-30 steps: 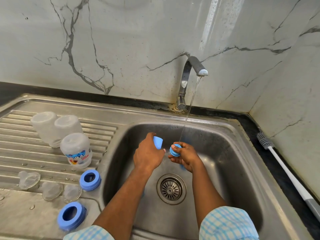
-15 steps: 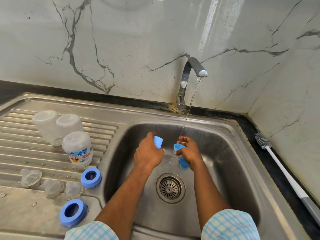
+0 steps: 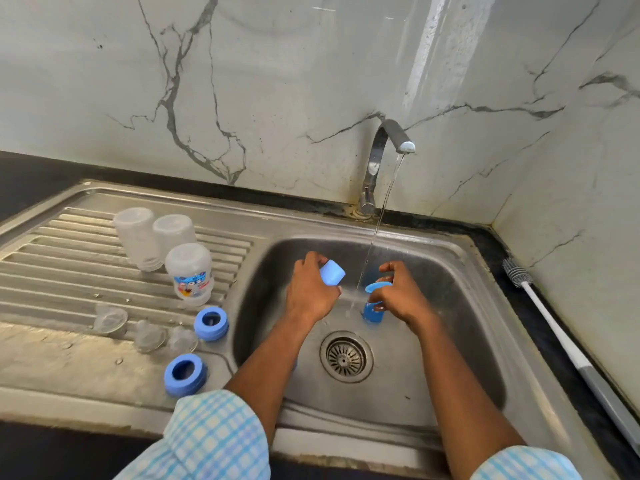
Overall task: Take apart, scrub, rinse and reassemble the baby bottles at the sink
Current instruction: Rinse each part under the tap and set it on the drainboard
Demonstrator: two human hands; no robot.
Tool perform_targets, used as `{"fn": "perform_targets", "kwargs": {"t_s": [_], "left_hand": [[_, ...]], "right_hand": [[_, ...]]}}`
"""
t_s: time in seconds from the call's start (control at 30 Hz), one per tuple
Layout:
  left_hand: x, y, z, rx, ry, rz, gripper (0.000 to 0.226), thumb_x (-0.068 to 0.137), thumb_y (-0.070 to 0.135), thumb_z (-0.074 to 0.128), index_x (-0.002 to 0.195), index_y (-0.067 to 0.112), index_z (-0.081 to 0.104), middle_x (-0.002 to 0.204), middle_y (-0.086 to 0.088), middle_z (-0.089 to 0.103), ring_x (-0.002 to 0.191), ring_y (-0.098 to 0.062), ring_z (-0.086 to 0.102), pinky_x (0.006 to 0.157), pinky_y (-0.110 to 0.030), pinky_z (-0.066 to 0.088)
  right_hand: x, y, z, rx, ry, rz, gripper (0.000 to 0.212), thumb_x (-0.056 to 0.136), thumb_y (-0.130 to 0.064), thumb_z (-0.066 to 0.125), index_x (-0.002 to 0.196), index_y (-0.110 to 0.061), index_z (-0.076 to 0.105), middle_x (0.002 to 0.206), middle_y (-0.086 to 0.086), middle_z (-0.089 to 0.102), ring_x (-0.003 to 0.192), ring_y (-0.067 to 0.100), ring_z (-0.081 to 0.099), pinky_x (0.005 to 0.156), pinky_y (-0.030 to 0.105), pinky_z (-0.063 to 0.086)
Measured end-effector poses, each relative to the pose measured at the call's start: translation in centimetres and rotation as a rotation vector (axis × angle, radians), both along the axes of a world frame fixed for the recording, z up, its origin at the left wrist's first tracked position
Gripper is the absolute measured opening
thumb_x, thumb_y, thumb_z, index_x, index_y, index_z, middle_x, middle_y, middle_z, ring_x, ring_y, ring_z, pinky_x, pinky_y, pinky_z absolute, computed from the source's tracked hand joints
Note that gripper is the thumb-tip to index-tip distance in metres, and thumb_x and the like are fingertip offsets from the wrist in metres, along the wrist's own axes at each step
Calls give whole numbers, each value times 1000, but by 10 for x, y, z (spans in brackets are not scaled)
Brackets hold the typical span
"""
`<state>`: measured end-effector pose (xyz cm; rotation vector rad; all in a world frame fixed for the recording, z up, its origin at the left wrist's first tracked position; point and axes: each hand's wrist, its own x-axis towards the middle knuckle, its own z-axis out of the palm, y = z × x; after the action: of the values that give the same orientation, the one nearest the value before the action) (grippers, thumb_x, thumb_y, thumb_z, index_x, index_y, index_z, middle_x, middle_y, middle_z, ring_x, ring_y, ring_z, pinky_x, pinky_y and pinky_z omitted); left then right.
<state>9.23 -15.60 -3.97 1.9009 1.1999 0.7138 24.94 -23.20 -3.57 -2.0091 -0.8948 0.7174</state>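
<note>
Rinsing goes on above the drain [image 3: 346, 356], but the hands have drawn apart since a second ago, when they nearly met under the tap [image 3: 384, 157]. The left hand [image 3: 308, 296], up and left of the drain, curls its fingers round a pale blue cap [image 3: 331, 271], much as before. The right hand [image 3: 401, 296], up and right of the drain, grips a darker blue cap [image 3: 375, 301] with its mouth upward. Half a second ago the water stream [image 3: 377, 223] fell into that mouth; now it drops just beside the cap, between the two hands. I judge this cap's rinse is nearly done and the pale one is due next.

Left of the drain, on the ribbed side of the sink [image 3: 450, 244], three bottle bodies [image 3: 190, 271] stand upside down, with two collar rings [image 3: 211, 323] and three clear teats [image 3: 149, 336] nearer the drain, so reassembly has not begun. Right of the drain, a brush [image 3: 554, 327] lies on the desk [image 3: 502, 258].
</note>
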Motion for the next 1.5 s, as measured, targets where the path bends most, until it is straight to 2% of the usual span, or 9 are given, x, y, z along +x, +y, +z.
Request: {"fn": "perform_targets", "kwargs": {"t_s": [0.1, 0.23, 0.5, 0.7, 0.87, 1.0, 1.1, 1.27, 1.5], "left_hand": [[-6, -7, 4, 2, -56, 13, 54, 75, 21, 81, 122, 21, 53, 121, -3, 57, 106, -23, 59, 91, -42, 53], [-11, -18, 8, 6, -131, 22, 53, 75, 24, 82, 121, 22, 56, 120, -2, 58, 105, -21, 60, 91, -43, 54], [-21, -25, 19, 74, -269, 63, 48, 78, 28, 82, 121, 21, 61, 112, 1, 58, 96, -13, 58, 76, -20, 47], [-28, -31, 22, 55, -322, 71, 44, 81, 25, 79, 120, 20, 60, 112, 4, 66, 97, -10, 62, 73, -14, 45], [-38, -32, 30, 165, -320, 56, 41, 81, 21, 77, 118, 22, 61, 109, 7, 68, 96, -10, 63, 78, -18, 46], [-48, -36, 17, 142, -59, 4, 39, 83, 24, 73, 120, 25, 60, 114, 7, 67, 103, -14, 63, 78, -24, 42], [-54, -38, 21, 184, -121, 28, 41, 83, 24, 73, 122, 26, 60, 114, 10, 67, 103, -11, 62, 78, -23, 42], [-86, -46, 43, 178, -171, 28, 50, 81, 22, 74, 127, 27, 55, 112, 6, 69, 103, -15, 65, 88, -33, 52], [-213, -59, 74, 150, -247, 124, 46, 71, 17, 82, 101, 45, 61, 100, 14, 68, 79, -4, 70, 72, -22, 52]], "right_hand": [[-5, -15, 4, -18, -187, 40, 58, 72, 0, 81, 116, -15, 47, 111, 4, 56, 98, 19, 57, 73, 27, 51], [-17, -27, 13, 55, -259, 52, 45, 75, -16, 84, 114, -11, 61, 106, 1, 61, 90, 11, 56, 64, 13, 39], [-35, -33, 57, 198, -395, 11, 61, 76, 8, 74, 122, -17, 44, 113, -2, 51, 96, 14, 55, 76, 23, 43], [-48, -31, 62, 132, -461, 90, 55, 75, -22, 85, 124, -14, 64, 114, 3, 68, 94, 10, 59, 81, 19, 43], [-55, -37, 59, 463, -503, -212, 50, 79, -21, 80, 127, -15, 64, 121, -1, 59, 103, 9, 57, 89, 22, 43], [-52, -43, 14, 36, -376, -147, 42, 72, -24, 84, 111, -16, 70, 109, 6, 71, 93, 18, 67, 87, 39, 56], [-51, -44, 21, 131, -337, -298, 40, 74, -24, 83, 111, -17, 70, 102, 0, 70, 89, 18, 66, 84, 37, 55], [-71, -45, 34, 81, -318, -116, 46, 77, -24, 83, 119, -10, 69, 107, 6, 72, 87, 13, 62, 80, 29, 49], [-169, -45, 41, 196, -258, 216, 56, 73, -14, 82, 126, -17, 65, 117, -3, 69, 104, 12, 64, 95, 28, 49]]}}
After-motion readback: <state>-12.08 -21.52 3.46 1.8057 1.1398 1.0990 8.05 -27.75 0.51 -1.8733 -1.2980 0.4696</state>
